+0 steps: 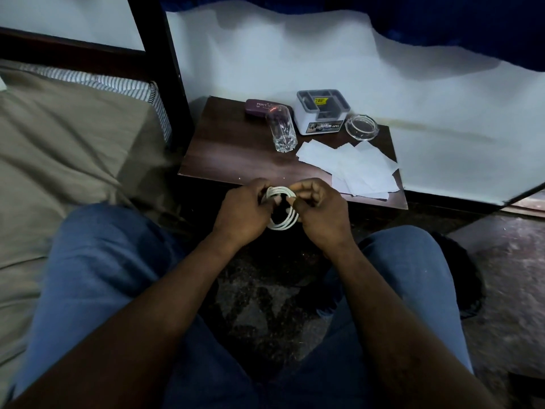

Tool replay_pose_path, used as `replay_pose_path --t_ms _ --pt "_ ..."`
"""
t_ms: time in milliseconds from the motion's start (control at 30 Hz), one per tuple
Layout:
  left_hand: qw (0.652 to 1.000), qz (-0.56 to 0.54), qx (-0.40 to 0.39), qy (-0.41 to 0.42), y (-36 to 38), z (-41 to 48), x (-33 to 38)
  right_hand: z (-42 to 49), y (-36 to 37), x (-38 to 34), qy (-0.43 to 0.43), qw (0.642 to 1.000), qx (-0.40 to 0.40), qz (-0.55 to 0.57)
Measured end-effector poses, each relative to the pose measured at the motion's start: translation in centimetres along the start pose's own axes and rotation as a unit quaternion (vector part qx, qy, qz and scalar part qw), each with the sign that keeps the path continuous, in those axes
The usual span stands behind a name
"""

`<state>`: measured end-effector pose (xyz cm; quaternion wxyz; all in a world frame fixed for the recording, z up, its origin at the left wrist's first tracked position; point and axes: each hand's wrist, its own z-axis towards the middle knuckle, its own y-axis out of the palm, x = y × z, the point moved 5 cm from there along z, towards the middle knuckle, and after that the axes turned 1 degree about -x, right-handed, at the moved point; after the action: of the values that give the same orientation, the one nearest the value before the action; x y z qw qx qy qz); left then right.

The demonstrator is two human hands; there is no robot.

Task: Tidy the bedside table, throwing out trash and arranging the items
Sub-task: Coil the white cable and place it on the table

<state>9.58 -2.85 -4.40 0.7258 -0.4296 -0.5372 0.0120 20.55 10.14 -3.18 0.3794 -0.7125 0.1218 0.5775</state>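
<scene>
A: Hands status?
B: Left hand point(244, 212) and right hand point(320, 212) sit at frame centre, just in front of the worktop's point(236, 152) near edge. Both are clenched on a coiled white cable point(281, 208); the coil hangs between them, off the worktop, above the floor point(259, 290).

A: What's on the worktop?
B: Upper centre: purple case point(259, 107) at the back, drinking glass point(281, 129) upright just in front of it. White organiser box point(322, 111) right of the glass, against the wall. Clear glass ashtray point(362, 126) right of the box, near the back right corner.

A: Papers?
B: White paper slips point(351, 166), overlapping, spread across the right front part. They reach the right edge and the front edge; some appear to overhang at the front right corner.

A: Free room?
B: The left half of the worktop is bare from the glass forward to the near edge. The bed point(59, 149) and a dark bedpost point(165, 69) bound the left side. Knees in blue jeans point(103, 261) flank the gap at lower frame.
</scene>
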Motion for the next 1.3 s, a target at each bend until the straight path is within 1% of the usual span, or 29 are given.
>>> replay_pose_path --t_ms 67,100,167,233,367,567,667,867,933,1033,1167,1300 --pt "0.994 -0.098 -0.013 -0.04 -0.1 0.3 -0.4 0.3 -0.2 0.0 -0.006 1.0 0.012 0.02" --pt "0.984 -0.163 -0.02 -0.064 -0.1 0.5 -0.6 0.6 -0.3 0.0 -0.005 0.999 0.016 0.034" --pt "0.95 -0.293 -0.033 -0.104 -0.3 0.8 -1.0 1.0 -0.3 -0.1 -0.002 0.997 0.024 0.068" --pt "0.926 -0.355 -0.047 -0.121 -0.5 1.1 -1.2 1.4 -0.1 -0.2 0.01 0.993 0.031 0.114" --pt "0.921 -0.364 -0.044 -0.133 -1.1 1.8 -1.7 2.6 0.5 -0.5 0.024 0.984 0.021 0.177" --pt "0.899 -0.403 -0.034 -0.166 -1.7 4.1 -2.7 5.6 1.7 -1.3 0.025 0.984 -0.005 0.178" --pt "0.904 -0.389 -0.036 -0.175 -2.2 5.7 -3.0 7.3 2.3 -1.9 0.019 0.986 -0.021 0.167" --pt "0.914 -0.359 -0.064 -0.177 -3.2 10.2 -3.4 11.9 3.5 -2.8 0.002 0.988 -0.034 0.149" --pt "0.912 -0.361 -0.064 -0.185 -3.5 12.2 -3.9 13.7 4.1 -2.8 0.002 0.988 -0.043 0.148" --pt "0.892 -0.393 -0.043 -0.217 -3.5 14.8 -5.2 16.2 5.1 -2.2 0.021 0.99 -0.07 0.12" --pt "0.859 -0.428 -0.002 -0.281 -2.2 18.4 -7.9 18.4 6.7 -0.5 0.076 0.987 -0.094 0.107" --pt "0.829 -0.455 0.042 -0.322 -1.1 22.4 -10.2 19.3 7.8 0.3 0.084 0.987 -0.108 0.082"
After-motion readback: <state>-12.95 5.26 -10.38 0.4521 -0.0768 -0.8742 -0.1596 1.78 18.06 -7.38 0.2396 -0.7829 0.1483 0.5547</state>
